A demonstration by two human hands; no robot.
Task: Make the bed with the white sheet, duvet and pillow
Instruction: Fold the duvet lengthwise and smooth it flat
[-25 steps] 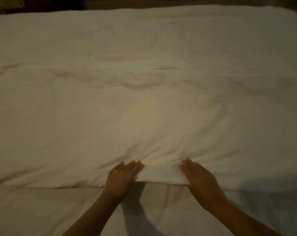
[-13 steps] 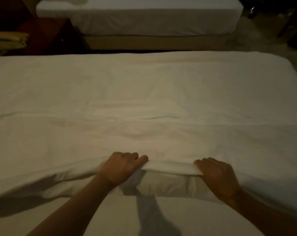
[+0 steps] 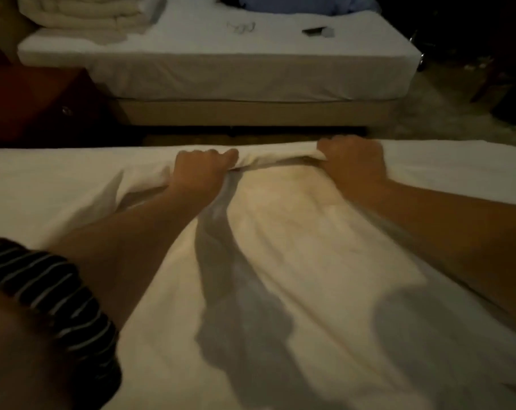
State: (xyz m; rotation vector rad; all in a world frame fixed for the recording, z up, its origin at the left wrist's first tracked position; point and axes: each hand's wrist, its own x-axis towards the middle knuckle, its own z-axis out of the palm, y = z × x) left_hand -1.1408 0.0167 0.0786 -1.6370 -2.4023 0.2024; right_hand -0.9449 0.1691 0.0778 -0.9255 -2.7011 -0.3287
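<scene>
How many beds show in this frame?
2. The near white-sheeted bed fills the foreground; the far white-sheeted bed on a tan base stands across the aisle at top, with folded cream bedding on it. More may be off-frame.

A dark, thinly white-striped sleeve (image 3: 44,288) clothes the left arm; left hand (image 3: 202,170), right hand (image 3: 354,161) and forearms are bare.

- A dim bedroom with two single beds: the near bed (image 3: 310,261) covered in white linen, a second bed (image 3: 221,72) across a narrow gap.
- Folded bedding (image 3: 82,13) stacked on the second bed.
- A dark wooden nightstand (image 3: 38,105); carpet (image 3: 446,96).
</scene>
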